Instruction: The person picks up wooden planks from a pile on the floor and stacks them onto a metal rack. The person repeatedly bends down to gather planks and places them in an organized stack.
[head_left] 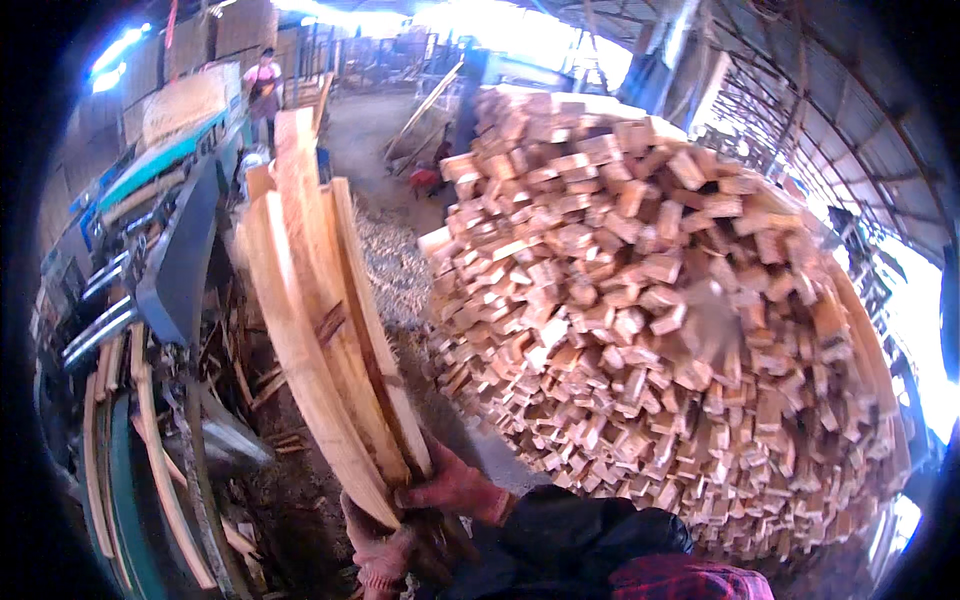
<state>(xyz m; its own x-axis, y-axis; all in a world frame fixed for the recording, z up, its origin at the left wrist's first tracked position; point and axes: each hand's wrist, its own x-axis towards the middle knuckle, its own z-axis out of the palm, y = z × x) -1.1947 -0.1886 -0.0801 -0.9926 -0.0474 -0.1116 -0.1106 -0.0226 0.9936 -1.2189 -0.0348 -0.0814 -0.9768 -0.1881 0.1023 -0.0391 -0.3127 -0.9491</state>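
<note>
A bundle of several long wooden boards [310,320] rises in front of me, its lower end toward my body and its far end pointing up and left. My right hand [458,488], in a reddish work glove, grips the lower right side of the bundle. Below the near end, my left hand [378,552], also gloved, is closed around the boards from the left; the bundle partly hides its fingers. One board sticks out beyond the others at the far end. A dark stain marks the middle of one face.
To the right stands a tall stack of sawn wood [640,300], its cut ends facing me. A machine [180,260] with metal rollers and a teal edge is at left, with loose strips [150,430] below it. A person [264,90] stands far off. Wood shavings [395,265] cover the floor.
</note>
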